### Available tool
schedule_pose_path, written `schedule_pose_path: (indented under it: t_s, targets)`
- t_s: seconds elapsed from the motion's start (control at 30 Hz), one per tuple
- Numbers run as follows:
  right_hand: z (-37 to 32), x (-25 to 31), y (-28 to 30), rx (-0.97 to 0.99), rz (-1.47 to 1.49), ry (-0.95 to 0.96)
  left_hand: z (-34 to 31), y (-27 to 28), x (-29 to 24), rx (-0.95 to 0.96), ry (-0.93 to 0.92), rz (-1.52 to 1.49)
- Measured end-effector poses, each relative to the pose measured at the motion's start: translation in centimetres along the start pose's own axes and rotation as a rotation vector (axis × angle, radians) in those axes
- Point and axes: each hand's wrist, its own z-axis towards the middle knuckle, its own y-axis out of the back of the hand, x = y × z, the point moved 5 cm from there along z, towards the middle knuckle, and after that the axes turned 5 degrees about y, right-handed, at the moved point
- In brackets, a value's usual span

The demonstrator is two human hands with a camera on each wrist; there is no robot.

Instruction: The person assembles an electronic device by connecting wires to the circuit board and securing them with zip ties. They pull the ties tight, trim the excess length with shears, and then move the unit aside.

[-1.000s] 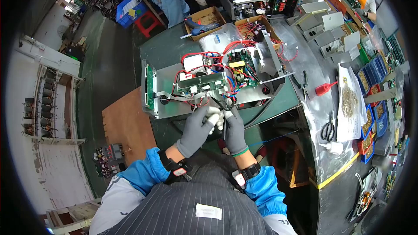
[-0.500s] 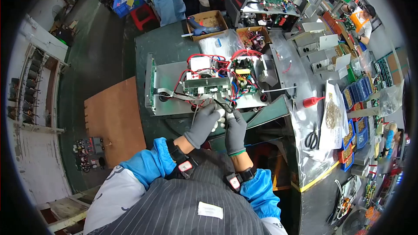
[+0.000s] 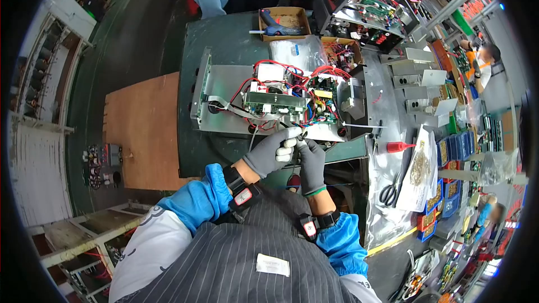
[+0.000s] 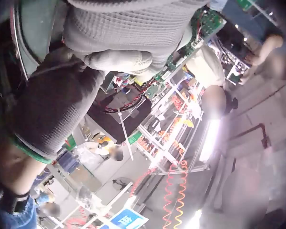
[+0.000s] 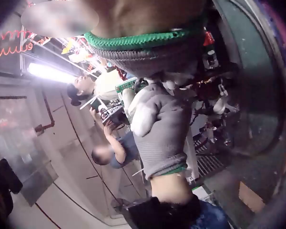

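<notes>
In the head view my gloved left hand (image 3: 268, 154) and gloved right hand (image 3: 313, 164) meet at the front edge of an open metal chassis (image 3: 229, 81). Between their fingertips they pinch a black cable (image 3: 304, 134), mostly covered by the gloves. Just behind the hands sit a narrow upright circuit board (image 3: 275, 101), a flat grey ribbon cable (image 3: 231, 110) and red wires (image 3: 292, 67). The left wrist view has the left hand's curled fingers (image 4: 121, 61) close against the right glove (image 4: 52, 105). The right wrist view shows the left glove (image 5: 162, 124) with its fingers bent.
A white cable tie (image 3: 364, 126) sticks out at the chassis's right. Beyond are a plastic bag (image 3: 292, 53) and a box holding a blue tool (image 3: 275, 25). To the right lie a red bottle (image 3: 400, 146), scissors (image 3: 388, 194) and small parts bins (image 3: 435, 196). Other people stand around.
The head view has shifted, so the chassis appears farther right. My hands stay together at its front edge; the black cable loop seen between them earlier is now mostly covered by fingers.
</notes>
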Motion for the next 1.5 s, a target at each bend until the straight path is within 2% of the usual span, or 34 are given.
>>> schedule_pose_path:
  t_s: [0.03,0.1,0.17,0.2,0.23,0.33,0.37,0.4,0.43,0.5,0.53,0.6,0.7,0.8,0.83,0.87,0.9,0.93,0.97,1.03,1.1,1.17,1.23,1.3,1.33,1.37,1.4,1.47,1.5]
  targets:
    - [0.1,0.2,0.4,0.022,-0.065,0.016,0.0,-0.5,0.1,0.033,0.01,-0.044]
    - [-0.1,0.6,1.5,0.068,-0.062,0.052,-0.2,0.0,0.6,-0.037,-0.012,-0.077]
    - [-1.6,5.8,2.3,-0.045,-0.629,0.54,0.6,0.7,0.9,0.057,-0.017,-0.138]
    - [-1.5,7.3,2.7,-0.051,-0.633,0.62,0.5,0.5,1.0,0.054,-0.023,-0.148]
    - [-1.6,9.8,2.3,-0.038,-0.787,0.708,0.2,0.2,1.0,0.028,-0.035,-0.144]
    - [0.1,14.0,-1.4,0.175,-1.038,0.96,0.1,0.3,1.3,-0.041,-0.097,-0.053]
    - [1.1,13.8,-1.6,0.259,-1.142,0.906,0.1,0.5,1.2,-0.081,-0.146,0.037]
    - [2.0,13.6,-1.8,0.315,-1.233,0.885,1.5,3.6,1.9,0.189,-0.225,0.159]
    - [2.8,13.4,-1.9,0.371,-1.324,0.863,1.4,3.0,1.9,0.193,-0.231,0.155]
    - [3.3,13.8,-1.8,0.415,-1.346,0.834,1.3,2.3,1.8,0.0,-0.274,0.235]
    - [3.6,13.7,-1.8,0.453,-1.36,0.797,1.1,1.0,1.6,0.0,-0.281,0.229]
    - [4.0,13.8,-1.8,0.495,-1.304,0.796,1.3,-0.3,1.7,-0.069,-0.212,-0.162]
    - [4.8,13.7,-2.1,0.537,-1.187,0.814,1.5,-0.5,2.1,-0.035,-0.226,-0.286]
    - [5.6,12.5,-1.9,0.532,-1.166,0.753,0.9,0.0,2.1,0.007,-0.223,-0.165]
    - [6.0,11.9,-1.5,0.532,-1.07,0.657,0.1,0.0,2.1,0.004,-0.228,-0.174]
    - [6.3,11.3,-1.1,0.529,-0.972,0.56,-1.0,0.6,1.9,-0.215,-0.271,0.202]
    - [6.1,11.5,-1.3,0.54,-0.974,0.558,-2.1,0.8,1.4,-0.434,-0.305,0.58]
    - [5.9,11.9,-1.4,0.53,-0.93,0.508,-2.4,0.9,1.3,-0.458,-0.528,0.807]
    - [5.7,12.0,-1.3,0.521,-0.887,0.456,-2.0,1.8,1.8,-0.465,-0.53,0.798]
    - [5.7,12.0,-1.3,0.522,-0.962,0.492,-2.5,1.8,1.8,-0.67,-0.708,1.314]
    - [5.7,11.9,-1.2,0.513,-0.838,0.443,-1.8,2.1,2.5,-0.735,-0.755,1.269]
    - [5.8,11.7,-1.2,0.517,-0.831,0.435,-0.2,3.3,2.8,-0.592,-0.786,1.156]
    - [6.2,11.1,-0.8,0.484,-0.814,0.382,-0.1,3.9,2.8,-0.632,-0.711,1.145]
    - [6.0,10.6,-0.9,0.473,-0.73,0.338,-1.1,4.1,2.6,-0.675,-0.814,1.163]
    - [5.7,10.8,-1.1,0.456,-0.636,0.314,-1.1,4.6,2.6,-0.599,-0.755,1.065]
    - [5.5,10.8,-1.2,0.438,-0.542,0.289,-1.5,4.8,2.7,-0.601,-0.752,1.064]
    - [5.6,10.2,-1.0,0.439,-0.541,0.285,-2.8,3.6,2.1,-0.605,-0.842,1.057]
    - [5.7,9.4,-0.6,0.423,-0.567,0.474,-4.2,1.4,1.1,-0.556,-1.065,0.999]
    - [5.5,9.4,-0.5,0.424,-0.568,0.47,-4.3,0.8,0.6,-0.558,-1.062,0.997]
